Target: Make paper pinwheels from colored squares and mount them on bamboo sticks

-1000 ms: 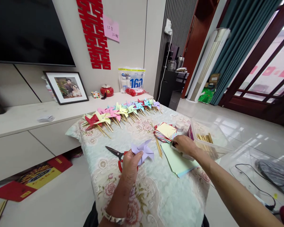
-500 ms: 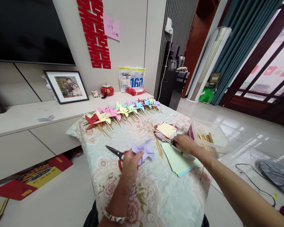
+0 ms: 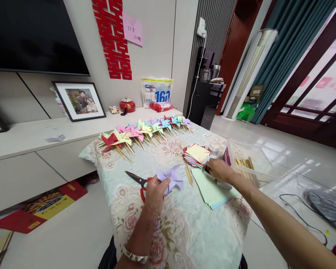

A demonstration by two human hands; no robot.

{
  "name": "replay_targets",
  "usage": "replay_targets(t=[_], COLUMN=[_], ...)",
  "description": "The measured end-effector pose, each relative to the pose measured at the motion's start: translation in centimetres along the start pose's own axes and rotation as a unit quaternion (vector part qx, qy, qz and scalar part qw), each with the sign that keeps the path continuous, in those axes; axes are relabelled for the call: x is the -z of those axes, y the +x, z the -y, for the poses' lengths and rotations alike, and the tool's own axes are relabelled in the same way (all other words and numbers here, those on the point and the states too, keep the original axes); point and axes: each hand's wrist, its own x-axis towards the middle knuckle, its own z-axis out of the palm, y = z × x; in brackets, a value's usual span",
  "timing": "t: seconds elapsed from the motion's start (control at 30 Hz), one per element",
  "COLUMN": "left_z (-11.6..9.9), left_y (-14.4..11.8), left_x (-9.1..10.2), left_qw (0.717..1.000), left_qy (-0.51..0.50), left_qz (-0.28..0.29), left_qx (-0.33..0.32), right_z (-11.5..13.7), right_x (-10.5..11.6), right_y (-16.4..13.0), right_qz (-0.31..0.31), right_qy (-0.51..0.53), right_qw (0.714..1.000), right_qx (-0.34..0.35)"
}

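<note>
Left hand (image 3: 154, 194): thumb and fingers pinched on a purple paper pinwheel (image 3: 174, 178), its blades fanned out to the right of the thumb, held above the near half of the table (image 3: 210, 233). Metal bracelet (image 3: 136, 257) on this wrist.

Right hand (image 3: 220, 170): palm down, fingers dipped into a small box (image 3: 210, 175). Fingertips hidden there; cannot tell whether they grip anything.

Close by the left hand: scissors (image 3: 139, 181), dark blades pointing away to the left, red handles partly covered by the hand.

Around the right hand: pale green sheets (image 3: 205, 194) beside and under the box, a blue edge showing at the near side. Just beyond, a stack of coloured paper squares (image 3: 197, 153), yellow on top; a few thin sticks (image 3: 188, 173) by its near edge. Clear round container (image 3: 214, 147) behind. To the right, a clear plastic bin (image 3: 261, 157) with more sticks inside.

Farther out: a row of finished pinwheels (image 3: 147, 130) on sticks along the table's far edge, mixed colours. Behind them, a white cabinet (image 3: 78, 130) carrying a framed photo (image 3: 80, 101) and red pot (image 3: 127, 105).
</note>
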Motion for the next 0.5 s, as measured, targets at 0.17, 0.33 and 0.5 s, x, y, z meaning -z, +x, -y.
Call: replay_targets(t=[0.17, 0.33, 0.5], left_z=[0.12, 0.17, 0.17], left_y=[0.05, 0.05, 0.09], left_x=[0.06, 0.09, 0.03], left_qw=[1.000, 1.000, 1.000], left_qy=[-0.004, 0.002, -0.005], left_qz=[0.003, 0.003, 0.003], left_qx=[-0.001, -0.001, 0.004], right_z=[0.14, -0.19, -0.65], right_x=[-0.30, -0.17, 0.17], right_y=[-0.42, -0.76, -1.05], right_qz=[-0.009, -0.029, -0.050], right_qy=[-0.004, 0.013, 0.049], right_qw=[1.000, 0.999, 0.998], right_qx=[-0.010, -0.008, 0.001])
